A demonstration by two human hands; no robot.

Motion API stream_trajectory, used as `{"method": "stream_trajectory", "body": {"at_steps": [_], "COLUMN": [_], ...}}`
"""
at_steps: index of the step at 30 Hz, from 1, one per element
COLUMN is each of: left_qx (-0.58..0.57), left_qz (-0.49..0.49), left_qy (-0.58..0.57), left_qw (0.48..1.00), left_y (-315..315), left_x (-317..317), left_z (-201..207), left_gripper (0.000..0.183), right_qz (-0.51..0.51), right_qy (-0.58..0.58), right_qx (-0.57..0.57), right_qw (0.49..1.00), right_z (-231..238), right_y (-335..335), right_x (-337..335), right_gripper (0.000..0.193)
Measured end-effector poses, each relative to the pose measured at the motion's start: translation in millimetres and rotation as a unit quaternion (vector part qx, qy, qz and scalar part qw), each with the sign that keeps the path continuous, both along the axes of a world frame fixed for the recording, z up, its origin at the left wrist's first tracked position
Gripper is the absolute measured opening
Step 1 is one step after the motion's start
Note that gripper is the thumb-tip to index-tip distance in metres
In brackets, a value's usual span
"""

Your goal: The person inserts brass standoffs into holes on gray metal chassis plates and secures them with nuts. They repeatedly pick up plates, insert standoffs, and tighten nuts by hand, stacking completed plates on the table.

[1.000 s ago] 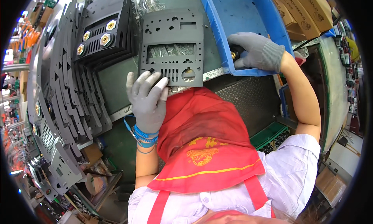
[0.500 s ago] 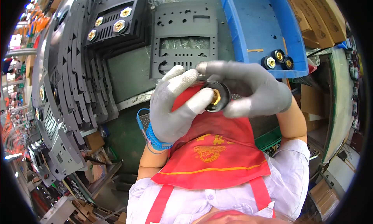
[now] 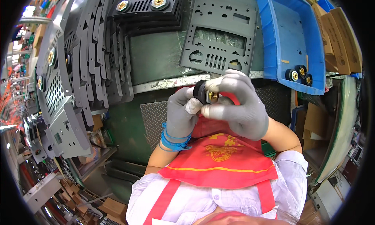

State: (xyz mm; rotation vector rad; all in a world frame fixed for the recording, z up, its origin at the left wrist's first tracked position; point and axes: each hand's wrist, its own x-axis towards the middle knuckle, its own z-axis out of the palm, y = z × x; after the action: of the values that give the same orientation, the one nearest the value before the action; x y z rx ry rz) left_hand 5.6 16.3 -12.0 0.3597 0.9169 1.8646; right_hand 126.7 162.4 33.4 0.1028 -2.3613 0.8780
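Note:
Both my hands wear grey gloves with pale fingertips and meet in front of the red apron. My left hand (image 3: 183, 111) pinches a black round fitting (image 3: 200, 92) by its dark collar. On the side toward my right hand, a brass hex nut (image 3: 213, 97) shows at the fitting's end. My right hand (image 3: 244, 109) curls its fingers and thumb about that nut end. Beyond the hands, a dark grey metal panel (image 3: 207, 20) with round holes, slots and a rectangular window lies on the bench. Both its large round holes look unfilled.
A blue plastic bin (image 3: 270, 41) at the right holds three similar fittings (image 3: 301, 71). Far left stands a stack of panels (image 3: 146, 6) with fittings mounted on top. More grey panels (image 3: 91, 61) lean at the left. Cardboard boxes (image 3: 339, 41) sit beyond the bin.
My view has shifted, so the bench and bin appear farther right. The fitting has turned, its brass end now facing right. My right fingers have closed in on the nut end.

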Motion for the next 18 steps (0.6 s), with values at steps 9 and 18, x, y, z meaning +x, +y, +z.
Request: {"method": "stream_trajectory", "body": {"at_steps": [9,18], "left_qx": [0.017,0.085], "left_qz": [-0.107,-0.078], "left_qy": [-0.063,-0.137], "left_qw": [0.992,0.984], "left_y": [-7.8,-10.7], "left_x": [-6.1,-19.4], "left_z": [-9.3,-21.5], "left_gripper": [0.044,0.052], "right_qz": [0.105,0.012], "right_qy": [0.017,-0.067], "right_qx": [-0.123,-0.074], "right_qw": [0.987,0.995], "right_z": [18.3,15.9], "right_y": [16.6,6.0], "right_x": [-24.2,-26.0], "right_gripper": [0.026,0.039]}}
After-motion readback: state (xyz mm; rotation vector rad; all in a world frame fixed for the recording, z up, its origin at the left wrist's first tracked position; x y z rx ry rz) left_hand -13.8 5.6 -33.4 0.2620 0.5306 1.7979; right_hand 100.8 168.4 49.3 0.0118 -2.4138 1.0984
